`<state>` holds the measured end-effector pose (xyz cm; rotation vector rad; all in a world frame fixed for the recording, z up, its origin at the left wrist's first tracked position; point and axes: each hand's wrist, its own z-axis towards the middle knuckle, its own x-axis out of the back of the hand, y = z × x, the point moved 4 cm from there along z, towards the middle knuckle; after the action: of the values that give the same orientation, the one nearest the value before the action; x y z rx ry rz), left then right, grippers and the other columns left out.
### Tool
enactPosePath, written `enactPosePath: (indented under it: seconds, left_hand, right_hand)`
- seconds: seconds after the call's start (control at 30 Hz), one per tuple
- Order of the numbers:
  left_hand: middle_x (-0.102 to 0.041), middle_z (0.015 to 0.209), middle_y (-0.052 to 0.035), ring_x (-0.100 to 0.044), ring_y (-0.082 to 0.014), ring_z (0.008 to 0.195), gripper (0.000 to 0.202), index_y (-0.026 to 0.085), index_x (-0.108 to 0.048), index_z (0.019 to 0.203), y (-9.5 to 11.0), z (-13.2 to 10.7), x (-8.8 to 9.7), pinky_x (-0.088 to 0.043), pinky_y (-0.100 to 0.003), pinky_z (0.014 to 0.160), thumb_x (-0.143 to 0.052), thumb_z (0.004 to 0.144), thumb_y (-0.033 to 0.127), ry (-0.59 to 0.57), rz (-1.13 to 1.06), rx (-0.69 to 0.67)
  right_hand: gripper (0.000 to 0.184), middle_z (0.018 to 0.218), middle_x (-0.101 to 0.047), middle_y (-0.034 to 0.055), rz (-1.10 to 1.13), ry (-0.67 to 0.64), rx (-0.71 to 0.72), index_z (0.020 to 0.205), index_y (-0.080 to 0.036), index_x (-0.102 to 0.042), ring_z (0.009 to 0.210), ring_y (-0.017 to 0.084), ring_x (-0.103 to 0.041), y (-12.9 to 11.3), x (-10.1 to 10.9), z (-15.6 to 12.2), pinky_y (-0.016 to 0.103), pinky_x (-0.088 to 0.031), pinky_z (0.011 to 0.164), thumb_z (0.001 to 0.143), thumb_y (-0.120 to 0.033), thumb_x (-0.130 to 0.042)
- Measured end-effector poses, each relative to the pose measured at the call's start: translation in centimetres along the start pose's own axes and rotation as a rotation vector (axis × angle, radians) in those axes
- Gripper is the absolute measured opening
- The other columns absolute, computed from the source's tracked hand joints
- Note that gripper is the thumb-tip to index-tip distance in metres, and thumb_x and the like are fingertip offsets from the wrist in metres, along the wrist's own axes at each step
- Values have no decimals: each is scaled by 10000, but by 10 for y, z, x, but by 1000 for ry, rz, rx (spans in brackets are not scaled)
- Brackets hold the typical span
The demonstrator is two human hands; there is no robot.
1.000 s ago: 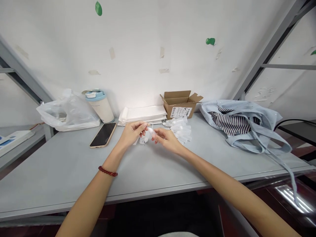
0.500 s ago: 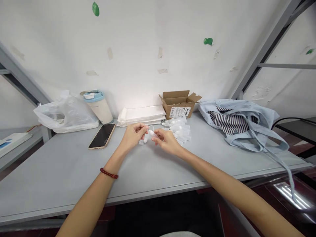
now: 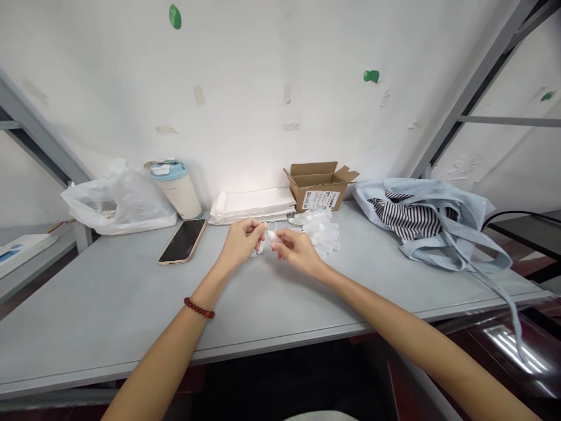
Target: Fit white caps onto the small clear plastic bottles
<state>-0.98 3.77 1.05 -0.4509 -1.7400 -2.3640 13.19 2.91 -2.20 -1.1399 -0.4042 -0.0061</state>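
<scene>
In the middle of the table, my right hand (image 3: 298,252) grips a small translucent plastic bottle (image 3: 272,235) between thumb and fingers. A thin white loop stands up from the bottle's top. My left hand (image 3: 242,241) pinches the loop's end near the bottle, fingertips closed. Under and behind the fingers lies a small clear and white piece (image 3: 258,250), partly hidden. Several similar translucent bottles (image 3: 322,231) lie in a pile just beyond my right hand.
An open cardboard box (image 3: 318,187) stands behind the pile, beside stacked white envelopes (image 3: 254,204). Leftward are a phone (image 3: 183,242), a blue-lidded cup (image 3: 177,190) and a white plastic bag (image 3: 116,199). A light blue cloth bag (image 3: 425,216) lies right, its strap hanging over the edge.
The view has shifted slightly. Both hands remain together around the bottle, and the loop shows a little more upright between the fingers.
</scene>
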Motion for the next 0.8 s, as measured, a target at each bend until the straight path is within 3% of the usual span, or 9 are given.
enactPosePath:
  seconds: [0.53,0.67,0.8]
  left_hand:
    - [-530,502,19,-485,-87,424,306,153,-544,638,-9,2,-4,-378,-219,462,-561,789,418,-26,-32,4]
    - [-557,567,10,-508,-96,424,367,132,-602,767,-11,3,-3,-387,-228,450,-514,806,486,-40,-147,38]
    - [-564,582,6,-510,-95,429,386,115,-621,826,-9,4,1,-401,-230,462,-510,803,484,17,-188,51]
  right_hand:
    - [170,624,-571,-15,24,19,-29,880,-160,-584,527,130,-564,3,2,2,276,-467,542,787,-301,-564]
    - [190,649,-587,-3,64,31,-24,867,-150,-578,536,122,-571,0,5,5,265,-472,554,784,-321,-575]
    - [174,621,-572,-10,56,62,-16,850,-149,-569,528,120,-570,-3,8,6,259,-471,556,777,-307,-582]
